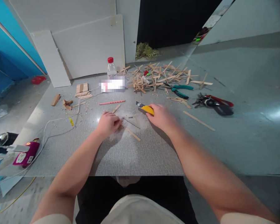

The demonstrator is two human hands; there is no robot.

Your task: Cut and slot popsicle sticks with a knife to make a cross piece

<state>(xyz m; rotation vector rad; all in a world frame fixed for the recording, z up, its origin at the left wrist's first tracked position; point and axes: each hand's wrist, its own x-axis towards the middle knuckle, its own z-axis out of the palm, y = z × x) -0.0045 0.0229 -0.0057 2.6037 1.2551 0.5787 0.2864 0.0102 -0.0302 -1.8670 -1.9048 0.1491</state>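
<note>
My right hand (pixel 162 117) grips a yellow utility knife (pixel 148 109), its blade end pointing to the left and away from me, apart from my left hand. Across from it, my left hand (pixel 109 123) rests low over the table with its fingers curled in. What its fingertips hold, if anything, is hidden. A thin dark rod (pixel 132 123) lies at those fingertips, and a flat wooden craft stick (pixel 133 135) lies just to their right, nearer to me. Beyond the left hand are another short craft stick (pixel 116 108) and a red pencil (pixel 112 102).
A pile of crossed craft sticks (pixel 154 76) covers the back of the table (pixel 140 161). Teal-handled pliers (pixel 180 90) and a red-and-black hand tool (pixel 214 102) lie right. Stacked sticks (pixel 82 89), a red-capped bottle (pixel 111 67), a white cable (pixel 45 126) and a purple box (pixel 26 154) are left.
</note>
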